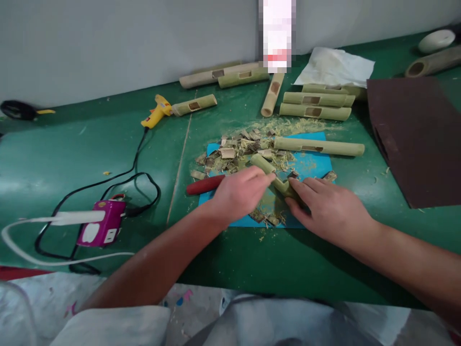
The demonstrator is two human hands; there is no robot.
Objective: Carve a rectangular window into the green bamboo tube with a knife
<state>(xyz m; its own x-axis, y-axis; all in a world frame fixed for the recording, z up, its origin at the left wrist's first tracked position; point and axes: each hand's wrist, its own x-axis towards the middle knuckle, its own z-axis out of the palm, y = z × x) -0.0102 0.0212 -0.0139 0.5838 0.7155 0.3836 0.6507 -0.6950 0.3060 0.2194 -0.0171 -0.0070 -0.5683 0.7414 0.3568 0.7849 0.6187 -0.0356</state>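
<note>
My left hand [239, 192] is closed around a tool with a red handle [205, 185], whose working end is hidden under my fingers. It presses against a short green bamboo tube [268, 170] lying on a blue cutting mat [313, 166]. My right hand [329, 206] holds the near end of that tube down on the mat. Bamboo chips and shavings [234, 154] are piled on the mat's far left part. Another long bamboo tube [319, 146] with a cut window lies across the mat's far edge.
Several cut bamboo tubes [315, 105] lie at the back, beside white paper [334, 65]. A yellow glue gun [156, 111], black cord and purple power strip [103, 228] sit left. A dark brown sheet [418, 134] lies right. The table [54, 158] is green.
</note>
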